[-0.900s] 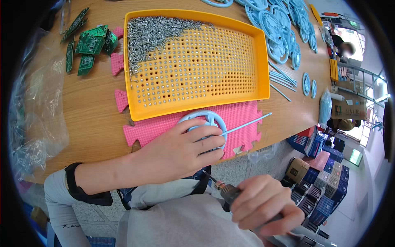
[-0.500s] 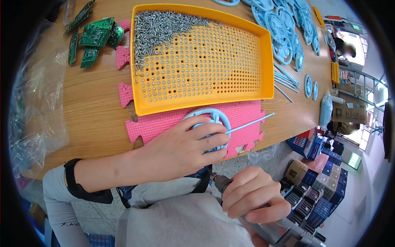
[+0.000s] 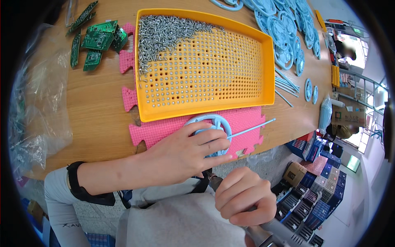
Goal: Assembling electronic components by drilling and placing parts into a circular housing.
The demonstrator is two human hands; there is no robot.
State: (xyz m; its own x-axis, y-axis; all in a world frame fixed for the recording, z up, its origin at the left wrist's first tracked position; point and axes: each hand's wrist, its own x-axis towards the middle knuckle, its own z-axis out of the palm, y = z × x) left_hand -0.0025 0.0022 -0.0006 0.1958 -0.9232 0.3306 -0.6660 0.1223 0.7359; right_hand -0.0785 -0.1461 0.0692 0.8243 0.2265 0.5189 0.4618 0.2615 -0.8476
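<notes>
Head view: the left hand point(image 3: 185, 154) is laid flat, fingers spread and slightly curled, pressing on a light blue ring part point(image 3: 210, 123) with a thin blue rod point(image 3: 251, 128) sticking out to the right. The ring part is rested on a pink foam mat point(image 3: 164, 129) at the near edge of the wooden surface point(image 3: 94, 119). The right hand point(image 3: 245, 196) is closed in a fist around a powered screwdriver point(image 3: 263, 232), held off the near edge, its tip just below the ring part. An orange perforated tray point(image 3: 269, 74) is placed just behind the mat, with a heap of silver screws point(image 3: 164, 31) in its far left corner. Green circuit boards point(image 3: 96, 41) are seen at the far left corner, more blue ring parts point(image 3: 284, 37) at the far right.
</notes>
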